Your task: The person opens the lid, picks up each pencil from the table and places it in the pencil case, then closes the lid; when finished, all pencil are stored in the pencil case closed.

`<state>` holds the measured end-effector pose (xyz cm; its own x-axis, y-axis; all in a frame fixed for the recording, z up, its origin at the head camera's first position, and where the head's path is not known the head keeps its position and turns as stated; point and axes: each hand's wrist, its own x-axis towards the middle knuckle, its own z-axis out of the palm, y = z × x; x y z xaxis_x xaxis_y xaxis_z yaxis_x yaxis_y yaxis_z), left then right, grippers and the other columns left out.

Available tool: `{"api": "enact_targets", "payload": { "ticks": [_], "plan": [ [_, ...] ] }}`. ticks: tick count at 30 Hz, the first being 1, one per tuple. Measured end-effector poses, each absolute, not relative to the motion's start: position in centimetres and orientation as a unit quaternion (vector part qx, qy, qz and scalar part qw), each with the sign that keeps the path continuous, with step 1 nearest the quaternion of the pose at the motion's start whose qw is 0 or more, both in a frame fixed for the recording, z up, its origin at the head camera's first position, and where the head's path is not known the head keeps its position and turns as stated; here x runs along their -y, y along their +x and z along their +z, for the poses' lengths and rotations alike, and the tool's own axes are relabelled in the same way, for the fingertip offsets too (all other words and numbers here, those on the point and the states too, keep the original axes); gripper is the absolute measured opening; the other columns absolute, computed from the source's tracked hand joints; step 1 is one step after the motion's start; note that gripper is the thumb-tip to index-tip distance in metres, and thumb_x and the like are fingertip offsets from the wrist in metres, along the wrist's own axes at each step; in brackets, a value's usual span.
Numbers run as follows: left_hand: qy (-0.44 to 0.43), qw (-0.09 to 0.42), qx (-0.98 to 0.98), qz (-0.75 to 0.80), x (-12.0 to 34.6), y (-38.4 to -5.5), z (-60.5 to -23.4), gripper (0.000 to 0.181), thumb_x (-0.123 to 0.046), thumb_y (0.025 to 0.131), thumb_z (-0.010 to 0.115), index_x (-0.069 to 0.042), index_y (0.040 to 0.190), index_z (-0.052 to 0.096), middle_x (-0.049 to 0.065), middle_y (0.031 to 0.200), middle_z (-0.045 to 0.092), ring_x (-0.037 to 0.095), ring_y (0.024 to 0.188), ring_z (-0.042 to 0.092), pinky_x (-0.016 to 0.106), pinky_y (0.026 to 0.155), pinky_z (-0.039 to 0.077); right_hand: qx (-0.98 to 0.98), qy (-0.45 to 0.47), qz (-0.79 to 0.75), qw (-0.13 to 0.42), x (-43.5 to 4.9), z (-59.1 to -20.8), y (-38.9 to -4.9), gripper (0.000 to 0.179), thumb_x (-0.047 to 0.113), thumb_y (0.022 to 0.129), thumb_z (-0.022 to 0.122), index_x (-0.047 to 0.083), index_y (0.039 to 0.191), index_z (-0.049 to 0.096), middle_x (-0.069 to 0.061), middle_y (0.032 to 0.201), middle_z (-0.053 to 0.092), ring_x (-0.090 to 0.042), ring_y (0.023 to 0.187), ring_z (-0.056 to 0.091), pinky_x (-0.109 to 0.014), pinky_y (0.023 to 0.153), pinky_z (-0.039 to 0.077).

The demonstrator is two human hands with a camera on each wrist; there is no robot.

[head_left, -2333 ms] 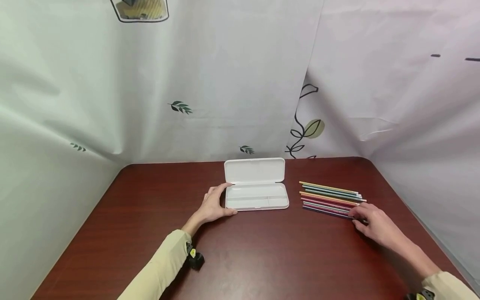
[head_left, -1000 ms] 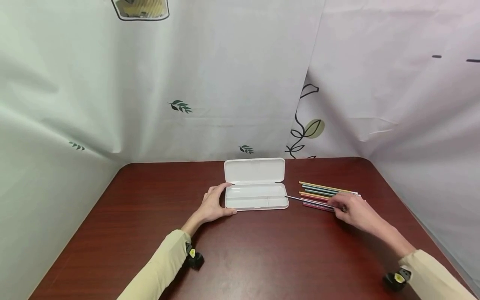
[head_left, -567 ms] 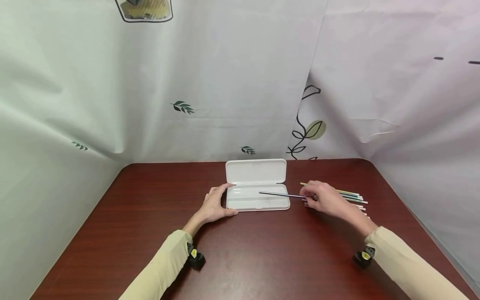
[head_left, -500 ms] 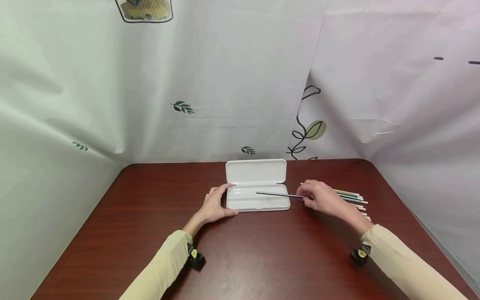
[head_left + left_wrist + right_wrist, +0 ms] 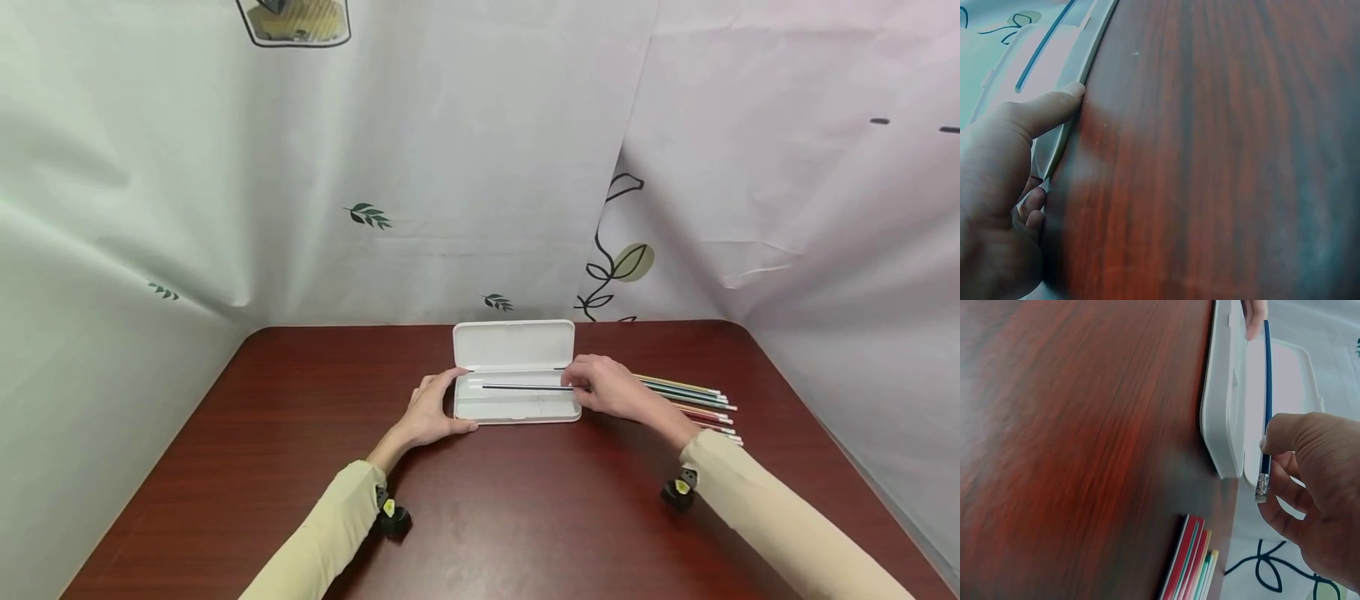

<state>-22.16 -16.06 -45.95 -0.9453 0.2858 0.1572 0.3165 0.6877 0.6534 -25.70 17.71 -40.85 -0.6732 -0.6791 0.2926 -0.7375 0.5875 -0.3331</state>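
Observation:
A white pencil case (image 5: 517,412) stands with its lid (image 5: 514,345) raised at the back. My left hand (image 5: 429,412) grips its left end, thumb on the front edge and fingers at the rear corner. My right hand (image 5: 604,387) pinches a dark blue pencil (image 5: 525,387) near its eraser end. The pencil lies lengthwise over the case's long compartment; whether it touches the bottom I cannot tell. In the right wrist view, thumb and fingers close on the pencil (image 5: 1267,381) just past its metal band, with the white eraser tip sticking out.
Several coloured pencils (image 5: 697,400) lie side by side to the right of the case, partly hidden by my right hand and forearm. All rests on a reddish-brown table (image 5: 495,517). A pale printed curtain (image 5: 450,167) hangs behind the table and along its sides.
My right hand has picked the dark blue pencil from the front of the row and carried it left, over the case. The left hand has kept its hold on the case.

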Motion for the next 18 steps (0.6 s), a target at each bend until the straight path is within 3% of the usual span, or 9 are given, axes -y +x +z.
{"api": "enact_targets", "payload": {
  "ticks": [18],
  "plan": [
    [-0.165, 0.022, 0.918, -0.36, 16.0, -22.2, -46.0, 0.089, -0.027, 0.068, 0.092, -0.013, 0.145, 0.049, 0.011, 0.136, 0.056, 0.033, 0.128, 0.04, 0.052, 0.103, 0.029, 0.891, 0.4, 0.214, 0.015, -14.9, -41.1, -26.9, 0.019, -0.003, 0.082, 0.066, 0.009, 0.095, 0.074, 0.002, 0.09, 0.063, -0.014, 0.074, 0.054, -0.031, 0.066, 0.047]
  ]
}}
